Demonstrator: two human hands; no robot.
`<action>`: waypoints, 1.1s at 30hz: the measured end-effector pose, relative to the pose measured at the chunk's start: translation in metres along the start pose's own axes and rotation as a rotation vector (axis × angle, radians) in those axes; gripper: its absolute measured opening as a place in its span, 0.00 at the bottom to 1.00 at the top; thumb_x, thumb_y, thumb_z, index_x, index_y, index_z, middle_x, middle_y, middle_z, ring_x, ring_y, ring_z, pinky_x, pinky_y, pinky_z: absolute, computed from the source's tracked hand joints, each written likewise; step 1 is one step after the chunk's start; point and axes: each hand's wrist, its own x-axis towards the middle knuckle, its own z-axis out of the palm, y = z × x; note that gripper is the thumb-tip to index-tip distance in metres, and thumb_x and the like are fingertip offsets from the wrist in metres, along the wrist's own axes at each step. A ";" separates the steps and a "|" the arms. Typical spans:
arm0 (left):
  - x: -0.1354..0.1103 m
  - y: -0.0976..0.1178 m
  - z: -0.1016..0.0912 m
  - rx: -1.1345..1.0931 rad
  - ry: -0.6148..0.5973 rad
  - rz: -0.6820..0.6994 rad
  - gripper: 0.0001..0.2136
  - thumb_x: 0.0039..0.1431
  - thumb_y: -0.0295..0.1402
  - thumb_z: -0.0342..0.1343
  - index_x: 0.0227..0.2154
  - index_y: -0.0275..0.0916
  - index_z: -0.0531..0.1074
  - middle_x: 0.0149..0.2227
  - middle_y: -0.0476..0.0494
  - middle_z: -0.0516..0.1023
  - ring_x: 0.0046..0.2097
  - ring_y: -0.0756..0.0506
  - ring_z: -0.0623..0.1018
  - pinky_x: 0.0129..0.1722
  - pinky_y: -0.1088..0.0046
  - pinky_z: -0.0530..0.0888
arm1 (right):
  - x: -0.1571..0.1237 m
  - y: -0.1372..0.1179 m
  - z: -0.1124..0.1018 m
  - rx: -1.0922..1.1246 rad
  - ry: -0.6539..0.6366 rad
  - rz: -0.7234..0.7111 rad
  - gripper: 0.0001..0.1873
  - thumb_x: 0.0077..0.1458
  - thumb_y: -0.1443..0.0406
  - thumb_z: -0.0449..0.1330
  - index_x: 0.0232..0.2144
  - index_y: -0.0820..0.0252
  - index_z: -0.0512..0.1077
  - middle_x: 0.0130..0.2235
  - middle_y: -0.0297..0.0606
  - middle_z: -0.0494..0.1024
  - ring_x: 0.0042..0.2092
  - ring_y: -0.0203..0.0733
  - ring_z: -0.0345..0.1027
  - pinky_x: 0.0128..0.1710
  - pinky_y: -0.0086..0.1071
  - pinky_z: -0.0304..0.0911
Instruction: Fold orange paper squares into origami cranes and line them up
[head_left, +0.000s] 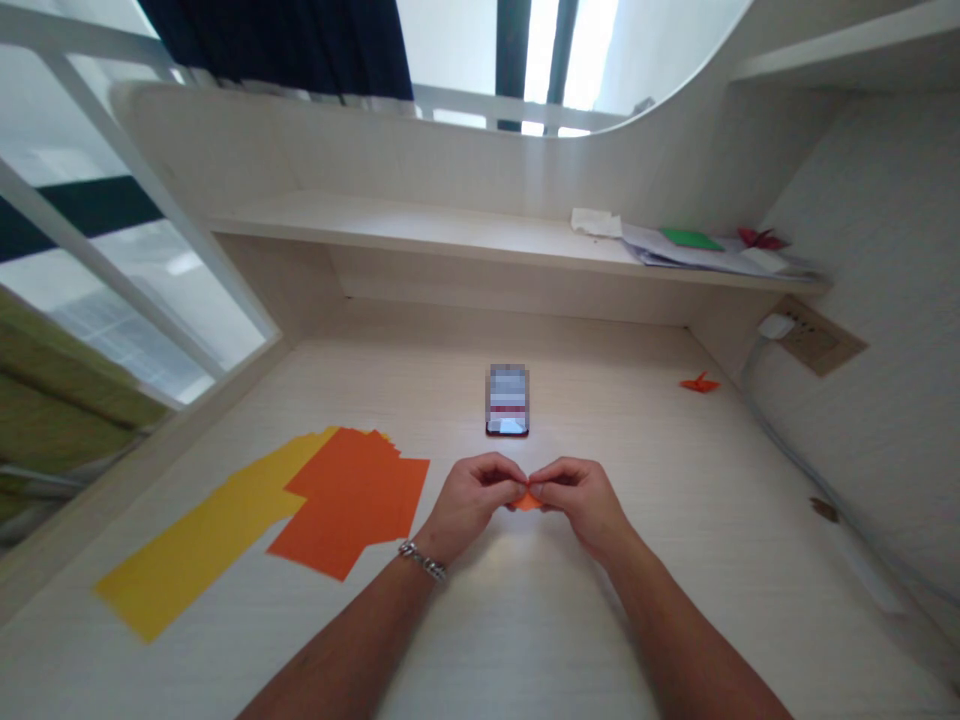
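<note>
My left hand and my right hand meet above the pale wood desk, pinching a small folded piece of orange paper between their fingertips. Most of that piece is hidden by my fingers. A metal chain bracelet circles my left wrist. To the left of my left hand lies a stack of orange paper sheets, overlapping a fanned row of yellow paper sheets. A smartphone lies face up just beyond my hands, its screen blurred.
A small orange paper crane sits on the desk at the far right. Above the back of the desk, a shelf holds loose papers, a green paper square and a red paper crane. A wall socket holds a white plug.
</note>
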 end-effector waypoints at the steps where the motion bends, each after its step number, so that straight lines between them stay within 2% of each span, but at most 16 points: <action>1: 0.000 0.000 0.000 0.011 0.001 0.011 0.03 0.45 0.25 0.58 0.25 0.36 0.75 0.23 0.48 0.76 0.26 0.50 0.73 0.28 0.75 0.71 | -0.001 -0.001 0.000 0.003 -0.010 0.004 0.09 0.36 0.64 0.69 0.25 0.60 0.78 0.24 0.37 0.79 0.26 0.38 0.71 0.26 0.31 0.66; 5: -0.002 -0.002 -0.002 0.099 -0.004 0.073 0.04 0.48 0.27 0.57 0.27 0.36 0.76 0.26 0.46 0.77 0.29 0.49 0.74 0.32 0.73 0.72 | -0.002 -0.004 0.000 -0.007 -0.039 0.027 0.13 0.41 0.58 0.67 0.29 0.60 0.78 0.27 0.38 0.80 0.29 0.39 0.73 0.27 0.30 0.66; 9: -0.003 -0.005 -0.004 0.144 -0.016 0.098 0.04 0.50 0.29 0.58 0.29 0.36 0.77 0.30 0.44 0.79 0.33 0.47 0.77 0.36 0.71 0.73 | -0.001 -0.004 -0.002 -0.060 -0.059 -0.023 0.13 0.40 0.59 0.68 0.29 0.61 0.79 0.28 0.39 0.80 0.29 0.40 0.73 0.29 0.32 0.67; 15: -0.002 -0.002 -0.005 0.109 -0.019 0.085 0.05 0.50 0.30 0.60 0.31 0.36 0.77 0.32 0.43 0.80 0.34 0.47 0.78 0.37 0.71 0.74 | -0.001 -0.004 -0.005 -0.117 -0.059 -0.095 0.09 0.42 0.63 0.67 0.30 0.60 0.79 0.30 0.40 0.81 0.31 0.43 0.75 0.34 0.36 0.69; 22: 0.000 -0.003 -0.007 -0.034 -0.049 0.004 0.08 0.53 0.30 0.57 0.35 0.35 0.76 0.32 0.42 0.80 0.33 0.46 0.79 0.37 0.68 0.76 | -0.001 0.000 -0.006 -0.220 0.026 -0.137 0.08 0.44 0.64 0.66 0.30 0.60 0.79 0.31 0.41 0.81 0.32 0.44 0.74 0.34 0.36 0.69; 26: -0.001 -0.005 -0.006 -0.009 -0.041 0.048 0.12 0.51 0.32 0.61 0.39 0.35 0.75 0.38 0.40 0.80 0.39 0.45 0.79 0.41 0.68 0.75 | -0.001 0.001 -0.006 -0.253 0.030 -0.153 0.08 0.46 0.63 0.65 0.31 0.60 0.79 0.31 0.42 0.81 0.32 0.45 0.74 0.35 0.37 0.69; 33: -0.001 -0.002 -0.003 0.077 0.028 0.051 0.08 0.49 0.31 0.62 0.32 0.34 0.76 0.32 0.41 0.80 0.34 0.46 0.79 0.37 0.70 0.76 | -0.002 0.001 -0.003 -0.256 -0.015 -0.170 0.08 0.47 0.64 0.64 0.31 0.61 0.79 0.30 0.41 0.81 0.33 0.44 0.74 0.35 0.36 0.69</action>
